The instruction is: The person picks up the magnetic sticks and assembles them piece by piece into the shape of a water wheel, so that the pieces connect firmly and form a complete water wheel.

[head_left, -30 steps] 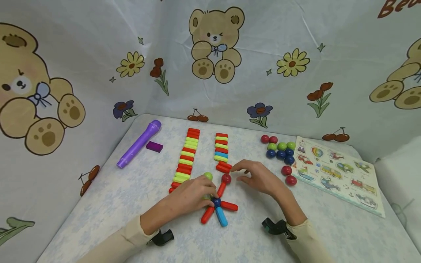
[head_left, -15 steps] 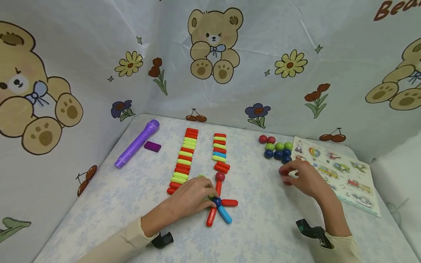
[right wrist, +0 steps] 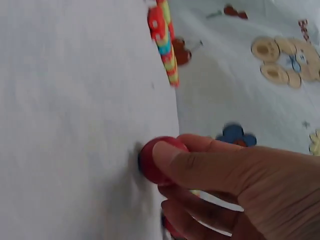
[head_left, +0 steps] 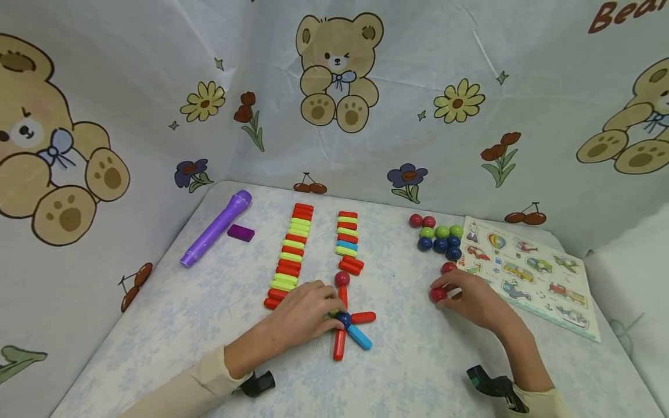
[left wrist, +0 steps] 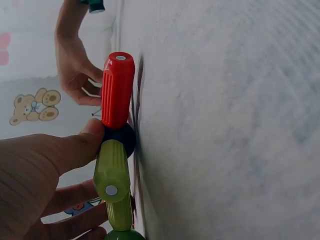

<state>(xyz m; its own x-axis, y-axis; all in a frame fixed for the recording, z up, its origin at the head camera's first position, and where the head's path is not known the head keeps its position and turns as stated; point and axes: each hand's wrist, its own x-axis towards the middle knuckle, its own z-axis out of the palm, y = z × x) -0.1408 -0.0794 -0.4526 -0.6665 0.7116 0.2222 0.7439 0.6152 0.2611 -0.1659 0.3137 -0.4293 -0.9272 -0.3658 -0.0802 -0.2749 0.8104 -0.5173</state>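
Note:
A star of magnetic sticks lies on the table around a dark blue ball [head_left: 343, 319]. A red stick [head_left: 342, 296] points away from me, capped by a red ball [head_left: 342, 278]. Another red stick [head_left: 339, 345] and a blue stick [head_left: 359, 337] point towards me. My left hand [head_left: 330, 310] grips the green stick [left wrist: 111, 170] at the star's left, thumb against the dark ball [left wrist: 122, 140]; most of that stick is hidden in the head view. My right hand [head_left: 444, 293] pinches a loose red ball [head_left: 438, 294] [right wrist: 152, 160] just above the table, right of the star.
Two rows of red, green and blue sticks [head_left: 290, 255] [head_left: 347, 241] lie behind the star. A cluster of balls [head_left: 439, 237] and one lone red ball [head_left: 448, 267] sit beside a picture puzzle board [head_left: 528, 273]. A purple tube [head_left: 215, 229] and purple block [head_left: 241, 233] lie far left.
My right hand left the red ball on the stick tip, reached right to the loose balls, took a red one and is back towards the star. The star's near sticks turned slightly.

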